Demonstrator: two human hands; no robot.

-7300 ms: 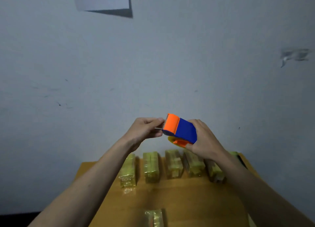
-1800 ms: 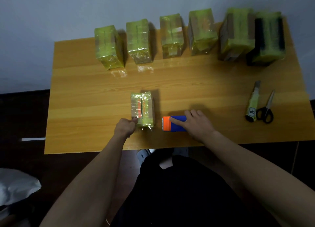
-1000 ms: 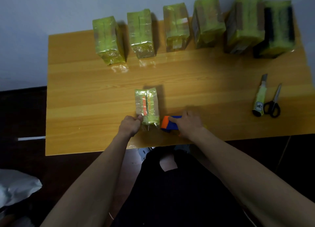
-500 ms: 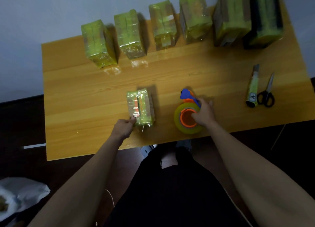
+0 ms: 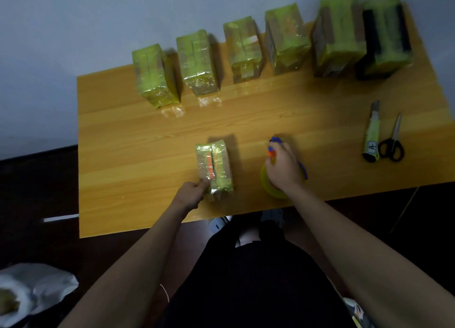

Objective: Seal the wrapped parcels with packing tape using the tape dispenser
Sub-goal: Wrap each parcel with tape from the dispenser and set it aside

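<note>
We saw one small wrapped parcel [image 5: 214, 168] lying alone toward the near edge of the wooden table [image 5: 123, 143]. Our left hand [image 5: 190, 194] was at its near left corner, fingers curled and pinching the wrapping there. Just to the right, apart from the parcel, the tape dispenser [image 5: 275, 177] lay on the table, its yellow-green roll nearest the edge and its blue and orange body mostly covered. Our right hand [image 5: 283, 166] lay over it with fingers curled down around the body, gripping it. Six more wrapped parcels [image 5: 246, 47] stood in a row along the far edge by the wall. At the right side a utility knife [image 5: 371, 134] lay just beside a pair of scissors [image 5: 393, 143]
</note>
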